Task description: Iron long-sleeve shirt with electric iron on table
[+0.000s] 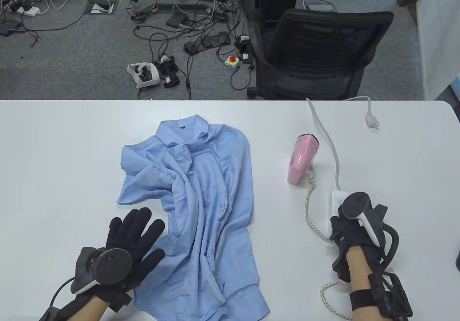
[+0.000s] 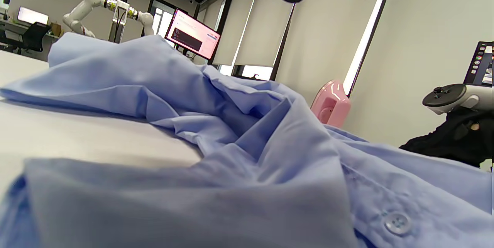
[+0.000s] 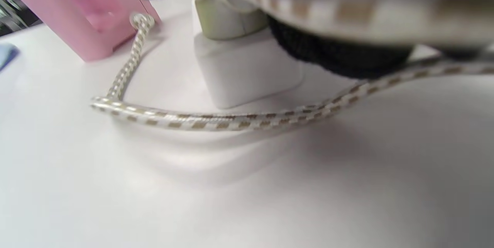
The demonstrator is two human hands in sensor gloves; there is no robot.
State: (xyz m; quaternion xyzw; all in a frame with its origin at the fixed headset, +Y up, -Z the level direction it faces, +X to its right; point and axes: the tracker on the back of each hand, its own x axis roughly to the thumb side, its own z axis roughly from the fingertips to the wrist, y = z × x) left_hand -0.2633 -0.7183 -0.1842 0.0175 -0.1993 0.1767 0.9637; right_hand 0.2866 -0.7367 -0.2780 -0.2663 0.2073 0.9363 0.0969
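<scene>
white table (image 1: 54, 156), cabled grey floor (image 1: 72, 59); left grip (image 1: 134, 243) spread, right grip (image 1: 354, 224) seemingly on plug (image 3: 227, 16)

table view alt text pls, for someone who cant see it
A crumpled light blue shirt lies on a white table, with a gloved left hand open flat at its lower left edge. To the right a pink iron stands, its braided cord running to the right hand by a white power strip.

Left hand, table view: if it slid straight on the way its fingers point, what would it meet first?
The left hand points up and to the right, fingers spread. Straight on, it would likely first meet the crumpled blue shirt, whose fabric lies just past the fingertips; height above the table is unclear.
</scene>
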